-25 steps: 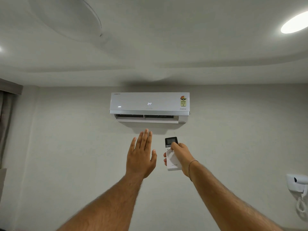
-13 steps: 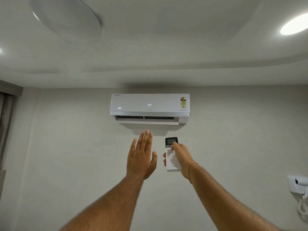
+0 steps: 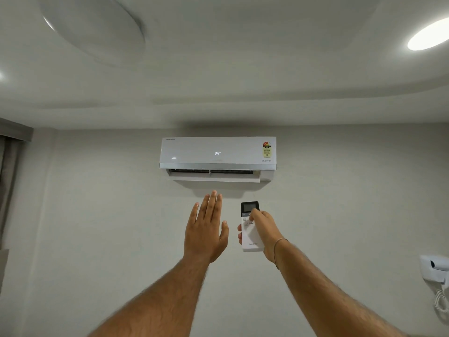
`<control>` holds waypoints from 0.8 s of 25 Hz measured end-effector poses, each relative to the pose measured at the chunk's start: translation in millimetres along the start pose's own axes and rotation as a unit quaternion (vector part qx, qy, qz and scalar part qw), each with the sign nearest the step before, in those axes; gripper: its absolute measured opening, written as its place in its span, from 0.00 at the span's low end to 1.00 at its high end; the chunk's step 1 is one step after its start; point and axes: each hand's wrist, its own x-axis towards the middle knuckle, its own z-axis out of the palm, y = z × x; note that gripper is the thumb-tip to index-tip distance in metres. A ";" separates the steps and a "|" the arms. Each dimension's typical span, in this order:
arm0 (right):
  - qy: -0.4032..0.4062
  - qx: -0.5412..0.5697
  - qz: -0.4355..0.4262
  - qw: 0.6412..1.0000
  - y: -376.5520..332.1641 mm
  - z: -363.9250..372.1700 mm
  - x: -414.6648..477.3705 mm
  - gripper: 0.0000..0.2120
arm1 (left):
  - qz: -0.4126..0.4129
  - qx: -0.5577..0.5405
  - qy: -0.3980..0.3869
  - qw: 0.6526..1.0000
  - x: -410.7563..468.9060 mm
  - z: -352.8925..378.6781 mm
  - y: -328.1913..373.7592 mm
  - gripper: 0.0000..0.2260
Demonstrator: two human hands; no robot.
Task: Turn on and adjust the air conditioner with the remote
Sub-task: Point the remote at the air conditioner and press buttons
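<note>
A white wall-mounted air conditioner (image 3: 217, 153) hangs high on the wall, its front showing "24°" and its lower flap open. My right hand (image 3: 266, 231) grips a white remote (image 3: 250, 235) with a dark screen at its top, pointed up at the unit; my thumb rests on the buttons just below the screen. My left hand (image 3: 206, 229) is raised flat beneath the flap, fingers together and stretched upward, holding nothing.
A spinning ceiling fan (image 3: 94, 27) blurs at the upper left. A round ceiling light (image 3: 428, 35) glows at the upper right. A white wall-mounted hair dryer with a coiled cord (image 3: 436, 271) sits at the right edge. A curtain (image 3: 8, 181) hangs at the left edge.
Both hands hold almost the same pose; the view has tilted slightly, so the air conditioner sits a little lower in the frame.
</note>
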 end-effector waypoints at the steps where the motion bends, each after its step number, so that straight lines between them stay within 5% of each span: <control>1: -0.001 0.002 -0.001 1.000 -0.8 -0.6 -0.7 0.15 | 0.000 0.003 -0.003 1.000 -0.3 0.2 -0.2 0.34; 20: -0.006 0.015 -0.002 1.000 -3.1 3.6 -3.0 0.14 | 0.003 0.016 0.003 1.000 4.5 -10.4 -1.5 0.33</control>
